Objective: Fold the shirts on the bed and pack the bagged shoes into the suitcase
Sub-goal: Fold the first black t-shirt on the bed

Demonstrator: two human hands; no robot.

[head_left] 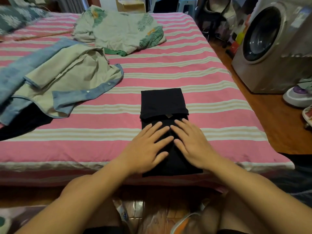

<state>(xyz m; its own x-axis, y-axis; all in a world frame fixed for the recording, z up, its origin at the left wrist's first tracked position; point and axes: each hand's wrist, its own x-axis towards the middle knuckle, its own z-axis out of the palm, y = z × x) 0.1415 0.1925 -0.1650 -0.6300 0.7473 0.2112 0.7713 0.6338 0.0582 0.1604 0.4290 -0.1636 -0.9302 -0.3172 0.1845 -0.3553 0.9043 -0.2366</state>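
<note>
Both hands lie flat on the folded black shirt (164, 105) on the bed (211, 98): left hand (145, 149) and right hand (194, 144), fingers straight and spread, holding nothing.

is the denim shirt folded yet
No, the denim shirt lies open and rumpled on the bed, while both hands press the black shirt.

Bed (177, 71) covered by a pink sheet with cream and white stripes, filling the centre. Far left: dark blue patterned pillow (15, 19). Right, on the wooden floor (276, 129): front-loading washing machine (273, 44) with round door. Near right of it: white and purple shoe (297, 95). Far, beyond the bed: pale stool (186, 4) and wooden step box (130, 4).
</note>
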